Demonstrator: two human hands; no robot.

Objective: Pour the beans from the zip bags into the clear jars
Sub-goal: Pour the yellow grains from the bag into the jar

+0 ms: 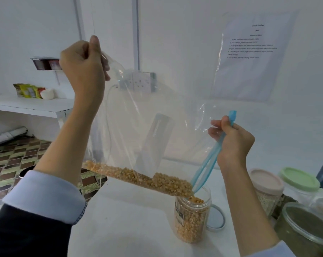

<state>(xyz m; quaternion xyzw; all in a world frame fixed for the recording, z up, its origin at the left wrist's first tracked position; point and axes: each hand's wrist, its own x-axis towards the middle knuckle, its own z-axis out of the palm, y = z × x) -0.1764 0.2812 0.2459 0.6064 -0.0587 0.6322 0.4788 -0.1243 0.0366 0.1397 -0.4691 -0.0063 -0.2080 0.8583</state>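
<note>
Your left hand (83, 64) and right hand (233, 143) are bare, with no rings or watch. Your left arm has a dark navy sleeve (27, 234). A light blue shirt cuff (47, 195) sticks out of it. A bit of light blue cuff shows on your right arm too.

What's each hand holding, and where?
Both grip the clear plastic zip bag: left hand its raised bottom corner, right hand the blue zip edge.
</note>
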